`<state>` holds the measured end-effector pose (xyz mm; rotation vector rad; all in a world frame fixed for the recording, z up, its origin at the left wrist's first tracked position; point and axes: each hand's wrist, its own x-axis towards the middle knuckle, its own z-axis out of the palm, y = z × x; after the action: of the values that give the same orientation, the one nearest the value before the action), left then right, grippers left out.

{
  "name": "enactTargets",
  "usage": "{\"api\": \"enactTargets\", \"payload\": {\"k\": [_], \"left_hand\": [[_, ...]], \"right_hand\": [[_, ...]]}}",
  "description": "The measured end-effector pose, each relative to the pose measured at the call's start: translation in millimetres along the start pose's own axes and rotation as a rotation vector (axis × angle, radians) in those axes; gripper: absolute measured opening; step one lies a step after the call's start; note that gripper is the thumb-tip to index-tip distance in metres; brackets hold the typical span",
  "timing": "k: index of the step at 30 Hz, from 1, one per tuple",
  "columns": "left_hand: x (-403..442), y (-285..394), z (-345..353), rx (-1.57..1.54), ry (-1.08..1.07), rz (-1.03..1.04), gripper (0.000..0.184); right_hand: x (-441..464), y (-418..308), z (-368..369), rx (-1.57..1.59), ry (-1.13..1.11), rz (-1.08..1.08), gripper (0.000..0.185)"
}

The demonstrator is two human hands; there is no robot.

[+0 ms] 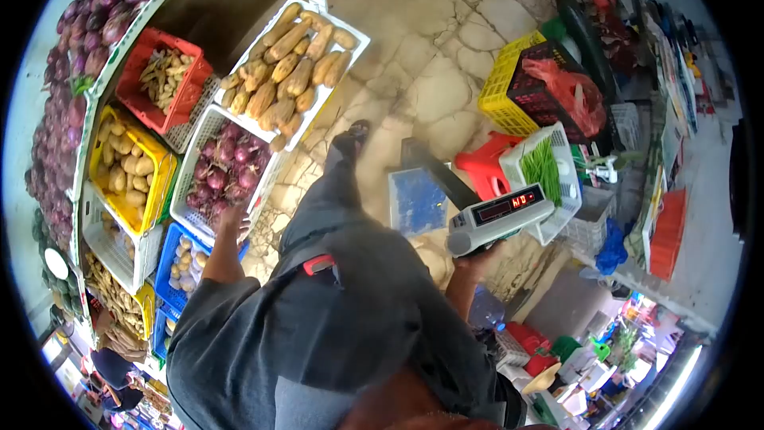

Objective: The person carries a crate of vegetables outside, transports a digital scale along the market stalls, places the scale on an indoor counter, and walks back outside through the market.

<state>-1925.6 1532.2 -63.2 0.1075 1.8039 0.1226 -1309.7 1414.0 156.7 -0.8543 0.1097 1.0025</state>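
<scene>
My left hand (231,224) reaches to the near end of a white crate (185,185) of red onions (231,166). Its fingers look stretched out at the onions' edge; whether they touch one I cannot tell. On the other side, my right hand (481,258) is closed at the underside of a grey scale display (501,219) with lit red digits, its fingers partly hidden behind it. A dark post (442,171) runs between the display and the scale's blue, worn platform (418,201), low near the floor.
Left of me stand a white crate of brown gourds (286,64), a red crate of ginger-like roots (165,80) and a yellow crate of potatoes (127,163). To the right are a red stool (485,163), a crate of green stalks (543,171) and a yellow crate (503,84).
</scene>
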Motion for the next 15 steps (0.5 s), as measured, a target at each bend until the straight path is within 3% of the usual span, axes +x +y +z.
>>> {"api": "enactTargets", "payload": {"k": [2, 4, 5, 7, 9, 12, 13, 14, 15], "left_hand": [[-2.9, 66.5, 44.1, -0.020, 0.038, 0.159, 0.035], [-10.7, 138.7, 79.7, -0.029, 0.095, 0.332, 0.038], [6.9, 191.4, 84.9, 0.050, -0.051, 0.297, 0.024], [-59.2, 290.1, 131.8, 0.047, 0.064, 0.361, 0.033], [-43.4, 366.7, 154.7, -0.009, -0.062, 0.557, 0.030], [-78.6, 472.9, 198.8, 0.002, -0.052, 0.596, 0.027], [-68.5, 497.9, 213.0, 0.051, 0.067, 0.642, 0.030], [-46.3, 514.9, 204.2, 0.017, 0.006, 0.706, 0.037], [-47.6, 512.8, 213.2, 0.064, 0.063, 0.664, 0.040]], "right_hand": [[54.1, -10.3, 22.2, -0.069, -0.017, 0.015, 0.069], [90.1, -19.2, 32.1, -0.078, -0.224, 0.048, 0.071], [114.6, -23.6, 48.6, -0.081, -0.130, 0.011, 0.072], [142.7, -29.4, 87.3, -0.070, 0.030, -0.040, 0.077], [189.4, -32.1, 133.4, -0.042, 0.109, -0.067, 0.083], [270.7, -39.0, 142.0, 0.054, 0.026, 0.028, 0.082], [300.4, -44.3, 180.0, 0.086, -0.040, 0.080, 0.084], [355.5, -39.5, 139.2, 0.134, 0.179, 0.099, 0.082], [376.7, -47.9, 119.5, 0.137, 0.195, 0.107, 0.082]]}}
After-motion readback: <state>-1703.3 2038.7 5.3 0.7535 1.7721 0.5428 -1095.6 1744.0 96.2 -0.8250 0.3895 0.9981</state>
